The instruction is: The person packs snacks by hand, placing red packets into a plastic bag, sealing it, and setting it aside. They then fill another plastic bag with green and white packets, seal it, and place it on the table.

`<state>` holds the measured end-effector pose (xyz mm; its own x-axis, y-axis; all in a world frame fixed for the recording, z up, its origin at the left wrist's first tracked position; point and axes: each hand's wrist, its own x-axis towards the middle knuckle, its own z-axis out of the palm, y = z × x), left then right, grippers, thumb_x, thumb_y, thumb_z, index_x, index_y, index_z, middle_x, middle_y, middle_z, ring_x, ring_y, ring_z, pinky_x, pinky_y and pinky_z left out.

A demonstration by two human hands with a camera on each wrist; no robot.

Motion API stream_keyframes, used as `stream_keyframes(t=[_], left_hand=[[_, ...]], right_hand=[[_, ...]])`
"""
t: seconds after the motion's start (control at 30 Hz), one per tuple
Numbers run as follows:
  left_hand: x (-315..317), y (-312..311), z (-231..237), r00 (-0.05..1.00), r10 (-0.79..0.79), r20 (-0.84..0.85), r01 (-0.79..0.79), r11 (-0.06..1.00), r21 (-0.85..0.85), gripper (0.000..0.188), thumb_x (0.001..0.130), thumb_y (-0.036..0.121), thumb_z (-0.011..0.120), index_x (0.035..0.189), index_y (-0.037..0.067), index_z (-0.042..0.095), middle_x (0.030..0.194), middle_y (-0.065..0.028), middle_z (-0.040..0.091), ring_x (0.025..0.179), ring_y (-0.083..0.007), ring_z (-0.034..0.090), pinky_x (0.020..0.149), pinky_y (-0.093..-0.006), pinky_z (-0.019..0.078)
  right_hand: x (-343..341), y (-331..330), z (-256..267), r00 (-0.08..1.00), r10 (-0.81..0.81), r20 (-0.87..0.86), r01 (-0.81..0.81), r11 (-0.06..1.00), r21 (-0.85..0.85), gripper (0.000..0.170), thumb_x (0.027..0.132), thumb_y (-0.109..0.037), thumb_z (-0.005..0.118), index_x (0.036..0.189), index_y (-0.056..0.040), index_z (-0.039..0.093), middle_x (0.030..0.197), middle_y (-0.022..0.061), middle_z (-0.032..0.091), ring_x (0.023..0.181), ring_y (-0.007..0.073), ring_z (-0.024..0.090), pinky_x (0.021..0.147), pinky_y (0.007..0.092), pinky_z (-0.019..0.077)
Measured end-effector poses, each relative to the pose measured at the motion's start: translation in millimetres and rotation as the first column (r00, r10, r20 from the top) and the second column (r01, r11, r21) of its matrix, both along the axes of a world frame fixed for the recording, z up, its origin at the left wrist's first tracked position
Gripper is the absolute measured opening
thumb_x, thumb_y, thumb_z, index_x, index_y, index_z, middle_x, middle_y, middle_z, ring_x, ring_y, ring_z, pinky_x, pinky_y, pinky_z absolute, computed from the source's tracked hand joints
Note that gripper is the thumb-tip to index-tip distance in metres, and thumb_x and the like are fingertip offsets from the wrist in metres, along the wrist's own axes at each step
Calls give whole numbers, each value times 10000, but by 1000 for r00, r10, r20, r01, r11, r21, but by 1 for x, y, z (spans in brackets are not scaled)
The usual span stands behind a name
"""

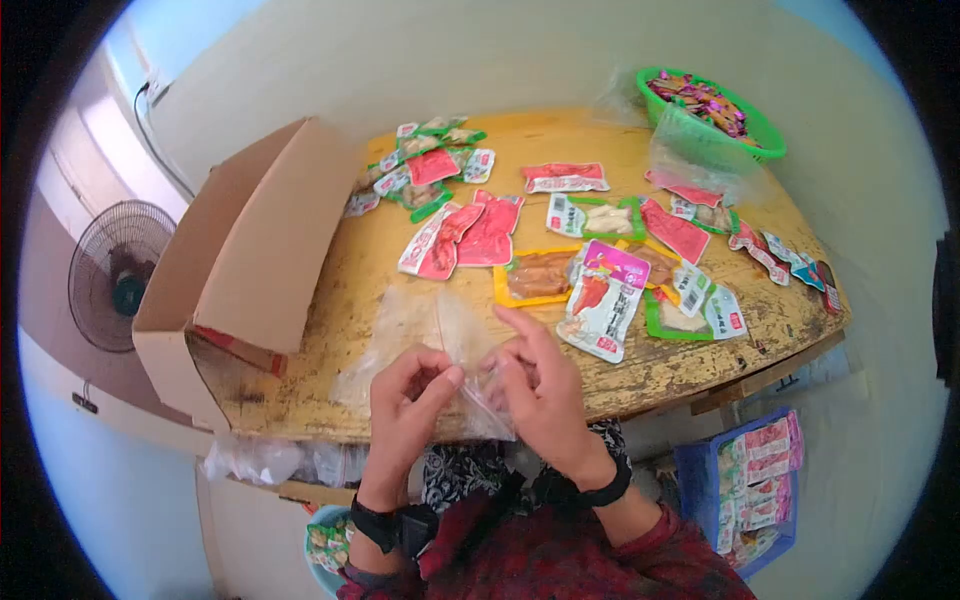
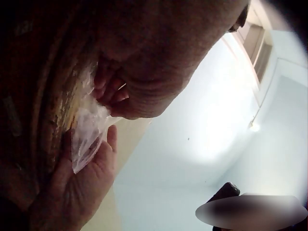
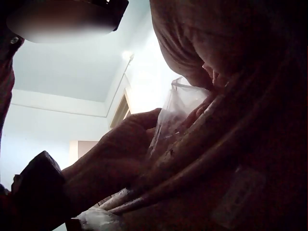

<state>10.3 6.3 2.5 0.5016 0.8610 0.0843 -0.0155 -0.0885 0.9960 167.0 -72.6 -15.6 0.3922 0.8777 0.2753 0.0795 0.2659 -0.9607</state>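
A clear plastic bag [image 1: 400, 335] lies on the near part of the worn yellow table, its mouth end toward the person. My left hand [image 1: 412, 400] pinches the bag's edge between thumb and curled fingers. On the other side, my right hand [image 1: 545, 395] holds the bag with its thumb and bent fingers, the index finger reaching forward. In the left wrist view, a crumpled corner of the bag [image 2: 86, 137] hangs between the two hands. The right wrist view shows the thin film [image 3: 175, 108] stretched between them. Just beyond the right hand lies a white and purple snack packet [image 1: 605, 300].
An open cardboard box [image 1: 260, 240] stands at the left. Snack packets [image 1: 430, 165] are piled at the back, with red packets [image 1: 490, 230] nearer. A green basket [image 1: 770, 140] of small wrapped pieces sits back right. A blue crate [image 1: 710, 500] of packets stands below the table's right side.
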Motion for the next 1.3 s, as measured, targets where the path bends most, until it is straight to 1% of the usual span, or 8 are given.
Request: stream_keyframes(t=[0.1,0.37,0.57,0.67,0.77,0.9,1.23,1.3], left_hand=[[-4,0,-2,1000,11,19,-10,1000,-29,77,967,92,696,975,32,650,832,49,614,767,-37,565,693,-205,446],[-11,4,-9,973,107,206,-95,993,-71,72,988,110,659,980,45,630,807,17,630,707,-57,575,647,-224,454],[-13,3,-10,978,84,190,-82,996,-19,65,1005,100,637,1001,35,638,804,30,619,714,-35,556,646,-210,449],[-9,-1,-7,982,57,178,-57,998,-6,76,1011,90,631,1013,16,652,801,35,613,714,-24,547,636,-210,449],[-10,-2,-5,981,52,188,-53,999,2,91,1009,86,640,1017,1,671,799,36,616,710,-20,551,623,-215,455],[-10,0,-10,976,23,218,-24,1000,-1,102,1000,86,655,1003,-9,694,800,37,631,705,-22,552,613,-215,454],[-13,3,-11,999,-12,43,5,986,168,100,959,88,697,1003,-1,701,851,5,669,717,-39,586,637,-221,479],[-12,3,-11,998,1,57,-11,985,173,91,946,90,691,983,6,692,796,-20,671,674,-64,586,612,-245,482]], right_hand=[[-2,2,4,1000,-21,-7,21,1000,-3,431,1010,4,484,1438,-36,490,868,115,689,639,153,690,598,308,548],[1,4,7,996,24,-85,-30,997,-68,324,1037,-4,510,1361,4,503,972,123,677,725,144,703,643,262,553],[8,1,6,977,65,205,-42,992,-117,313,1007,-25,568,1319,-8,549,953,141,713,720,160,704,634,293,555],[22,0,31,827,-47,561,69,998,-17,254,997,-53,603,1248,-17,611,947,120,724,739,168,703,649,298,545],[43,10,71,791,-54,609,88,996,-26,203,990,-72,628,1185,-24,654,941,106,726,768,178,702,664,299,541],[74,50,91,509,12,861,19,999,-26,193,969,-134,642,1126,-25,668,958,156,725,860,311,714,748,397,555],[100,202,71,175,215,961,78,970,-231,269,884,-60,651,1151,-39,682,1107,137,720,1113,323,673,929,444,540],[94,215,69,52,291,955,-81,955,-286,388,841,-29,649,1227,-64,658,1226,132,679,1208,328,618,987,455,514]])
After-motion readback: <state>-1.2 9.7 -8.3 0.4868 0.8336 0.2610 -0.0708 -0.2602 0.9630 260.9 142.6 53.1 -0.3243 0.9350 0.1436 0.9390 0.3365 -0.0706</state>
